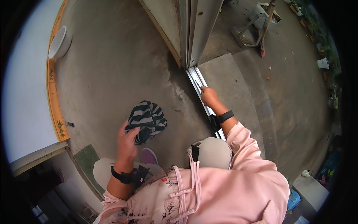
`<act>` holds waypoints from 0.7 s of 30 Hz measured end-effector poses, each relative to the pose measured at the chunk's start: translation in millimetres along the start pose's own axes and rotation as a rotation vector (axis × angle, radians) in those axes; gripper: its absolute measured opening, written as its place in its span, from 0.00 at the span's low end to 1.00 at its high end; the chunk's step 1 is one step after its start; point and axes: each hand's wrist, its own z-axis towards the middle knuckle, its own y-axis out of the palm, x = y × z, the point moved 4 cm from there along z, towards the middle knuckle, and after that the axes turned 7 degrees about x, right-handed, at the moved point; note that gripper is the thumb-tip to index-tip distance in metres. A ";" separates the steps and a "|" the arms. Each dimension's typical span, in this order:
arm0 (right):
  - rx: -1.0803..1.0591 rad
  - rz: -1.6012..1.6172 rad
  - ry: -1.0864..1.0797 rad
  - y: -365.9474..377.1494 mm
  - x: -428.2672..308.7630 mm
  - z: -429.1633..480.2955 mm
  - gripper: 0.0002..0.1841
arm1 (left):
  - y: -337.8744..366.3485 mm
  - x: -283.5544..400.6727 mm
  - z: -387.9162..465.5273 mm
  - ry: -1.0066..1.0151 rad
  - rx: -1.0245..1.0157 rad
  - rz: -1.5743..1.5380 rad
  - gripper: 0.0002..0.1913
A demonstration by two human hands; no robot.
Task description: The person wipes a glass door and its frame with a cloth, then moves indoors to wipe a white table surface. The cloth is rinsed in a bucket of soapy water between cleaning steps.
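Observation:
A crumpled striped cloth (pixel 148 121), dark green and grey, hangs from my left hand (pixel 127 141), pinched between thumb and fingers above the floor. My right hand (pixel 210 96) grips a thin dark tool (pixel 197 83), whose tip points along the metal sliding-door track (pixel 193 73). What kind of tool it is cannot be told, as my fingers cover its rear part. Just below my right wrist, a black object (pixel 214 122) lies across the track, partly hidden by my arm. The track runs from the door frame's foot down to my knee.
The sliding-door panels (pixel 200 33) stand upright beyond the track. At the left wall is a white basin (pixel 60 43). Outside, a metal dustpan (pixel 246 39), a red-tipped broom (pixel 262 47) and a planter (pixel 268 14) stand on concrete. My knee (pixel 214 152) is beside the track.

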 end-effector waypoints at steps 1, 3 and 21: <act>-0.007 0.017 -0.023 0.1 -1.0 -0.1 0.15 | -0.2 0.5 -0.3 0.003 0.010 0.001 0.17; 0.052 0.080 -0.066 -4.1 -3.2 -2.5 0.14 | -0.3 0.5 -0.8 0.006 0.023 0.002 0.17; 0.007 0.006 -0.223 -41.3 22.8 -34.0 0.17 | 2.4 1.6 -2.2 0.009 0.027 -0.012 0.17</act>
